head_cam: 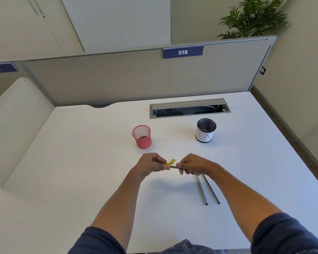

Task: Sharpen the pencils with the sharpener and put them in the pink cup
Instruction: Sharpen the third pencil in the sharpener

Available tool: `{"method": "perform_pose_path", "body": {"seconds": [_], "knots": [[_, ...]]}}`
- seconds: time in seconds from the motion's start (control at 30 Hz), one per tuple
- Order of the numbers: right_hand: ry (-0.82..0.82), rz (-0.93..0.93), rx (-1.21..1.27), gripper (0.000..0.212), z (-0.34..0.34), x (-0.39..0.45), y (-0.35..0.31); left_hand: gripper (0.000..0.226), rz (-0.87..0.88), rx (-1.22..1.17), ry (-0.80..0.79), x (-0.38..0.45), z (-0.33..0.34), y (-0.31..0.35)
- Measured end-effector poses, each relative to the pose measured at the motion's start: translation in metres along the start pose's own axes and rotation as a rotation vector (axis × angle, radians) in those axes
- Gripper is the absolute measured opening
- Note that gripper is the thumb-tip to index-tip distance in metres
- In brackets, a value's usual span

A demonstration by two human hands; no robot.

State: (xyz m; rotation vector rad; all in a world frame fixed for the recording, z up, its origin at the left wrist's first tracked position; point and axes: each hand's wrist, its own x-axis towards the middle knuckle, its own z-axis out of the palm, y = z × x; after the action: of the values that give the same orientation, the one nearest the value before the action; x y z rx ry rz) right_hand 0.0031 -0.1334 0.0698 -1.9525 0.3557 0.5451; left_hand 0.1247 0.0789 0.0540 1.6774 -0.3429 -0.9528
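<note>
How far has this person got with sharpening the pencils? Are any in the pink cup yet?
Nothing looks finished: the pink cup shows no pencils standing in it. In hand: the left hand holds the yellow sharpener, and the right hand grips a pencil pushed into it. Left: two more pencils lie on the white desk beside the right forearm, then all go into the cup.

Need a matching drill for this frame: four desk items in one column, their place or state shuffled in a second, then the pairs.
1. pink cup
2. yellow sharpener
3. black cup
4. two loose pencils

A. lying on the desk below the right hand
B. upright, far right, white label
C. pinched in the left hand
D. upright, far left, mesh

Pairs: 1-D, 2-C, 3-B, 4-A
</note>
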Motion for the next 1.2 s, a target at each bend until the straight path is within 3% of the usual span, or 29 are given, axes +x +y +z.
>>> {"method": "perform_pose_path", "body": {"seconds": [0.1, 0.27, 0.43, 0.53, 0.63, 0.9, 1.07, 1.2], "knots": [[0.008, -0.001, 0.013, 0.04, 0.003, 0.002, 0.003, 0.027, -0.013, -0.011, 0.001, 0.0, -0.001, 0.001], [0.057, -0.092, -0.112, 0.019, -0.001, 0.004, 0.004, 0.013, -0.034, -0.068, -0.003, 0.001, 0.001, 0.004], [0.356, -0.264, -0.281, 0.007, -0.002, 0.005, 0.005, 0.016, -0.085, -0.16, 0.057, 0.001, 0.007, 0.009], [0.519, -0.363, -0.438, 0.018, 0.004, 0.004, 0.008, 0.023, -0.121, -0.195, 0.104, 0.001, 0.008, 0.01], [0.599, -0.506, -0.497, 0.026, 0.011, 0.0, 0.013, 0.027, -0.147, -0.189, 0.128, 0.002, 0.006, 0.01], [0.829, -0.818, -0.763, 0.007, 0.009, 0.002, 0.012, 0.027, -0.187, -0.3, 0.095, 0.004, 0.01, 0.007], [0.795, -0.729, -0.767, 0.004, 0.007, -0.001, 0.016, 0.015, -0.122, -0.301, -0.008, 0.003, 0.01, 0.007], [0.575, -0.41, -0.638, 0.016, 0.007, -0.002, 0.013, 0.007, -0.08, -0.188, -0.019, 0.002, 0.006, 0.005]]}}
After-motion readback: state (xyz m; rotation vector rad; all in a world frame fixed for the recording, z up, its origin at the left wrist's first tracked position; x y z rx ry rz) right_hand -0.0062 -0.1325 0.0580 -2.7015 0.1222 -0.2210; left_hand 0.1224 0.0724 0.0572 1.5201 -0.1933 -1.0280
